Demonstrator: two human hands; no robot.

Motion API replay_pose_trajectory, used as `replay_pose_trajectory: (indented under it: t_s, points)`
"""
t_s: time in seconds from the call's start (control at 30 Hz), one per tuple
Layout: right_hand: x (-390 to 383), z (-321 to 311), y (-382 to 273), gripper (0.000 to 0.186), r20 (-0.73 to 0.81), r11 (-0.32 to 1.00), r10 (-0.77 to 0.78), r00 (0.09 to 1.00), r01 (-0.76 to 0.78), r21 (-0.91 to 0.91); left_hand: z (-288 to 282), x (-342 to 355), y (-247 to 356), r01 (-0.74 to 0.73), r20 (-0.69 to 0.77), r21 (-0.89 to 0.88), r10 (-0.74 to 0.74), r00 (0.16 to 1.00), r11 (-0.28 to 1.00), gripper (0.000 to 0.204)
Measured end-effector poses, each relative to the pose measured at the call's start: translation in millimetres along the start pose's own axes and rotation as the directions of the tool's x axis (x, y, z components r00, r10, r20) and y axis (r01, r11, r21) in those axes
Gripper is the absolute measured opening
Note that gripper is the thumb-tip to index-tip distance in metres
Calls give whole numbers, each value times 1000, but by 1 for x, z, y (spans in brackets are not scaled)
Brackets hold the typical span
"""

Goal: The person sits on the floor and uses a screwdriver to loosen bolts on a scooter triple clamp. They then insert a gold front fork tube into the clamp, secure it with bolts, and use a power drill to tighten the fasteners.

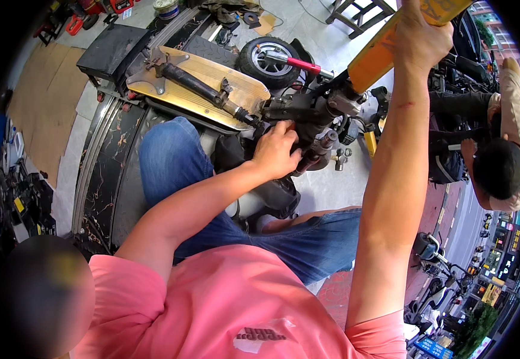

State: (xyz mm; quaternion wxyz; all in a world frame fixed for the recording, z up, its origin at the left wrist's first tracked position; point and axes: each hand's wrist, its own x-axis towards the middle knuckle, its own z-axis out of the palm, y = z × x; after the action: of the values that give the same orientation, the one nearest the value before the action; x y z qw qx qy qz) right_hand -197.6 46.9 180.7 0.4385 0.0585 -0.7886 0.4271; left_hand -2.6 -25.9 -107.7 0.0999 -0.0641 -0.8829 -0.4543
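My right hand is raised at the upper right, its fingers wrapped round a wide orange box-shaped bar. The bar slopes down to a grey metal joint on a dark scooter assembly. Lower and nearer the middle, my left hand rests with bent fingers on the black part of that assembly. What lies under its palm is hidden. Left of it lies a golden scooter deck with a black tube along it. A hammer is on the floor just right of the assembly.
Behind the assembly are a small wheel and a red-handled tool. A black box stands at the left, beside flattened cardboard. A wooden stool is at the back. At the right, another person bends near parked scooters.
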Motion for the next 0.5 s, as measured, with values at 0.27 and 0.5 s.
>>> replay_pose_trajectory:
  t_s: [0.27, 0.5]
  points:
    - [2, -3, 13, 38, -17, 988, -90, 996, 91, 127, -32, 54, -18, 151, -123, -47, -156, 980, 987, 20]
    - [-2, -10, 1, 37, -29, 973, -172, 985, 175, 149, -37, 107, -74, 222, 335, -474, -58, 940, 852, 36]
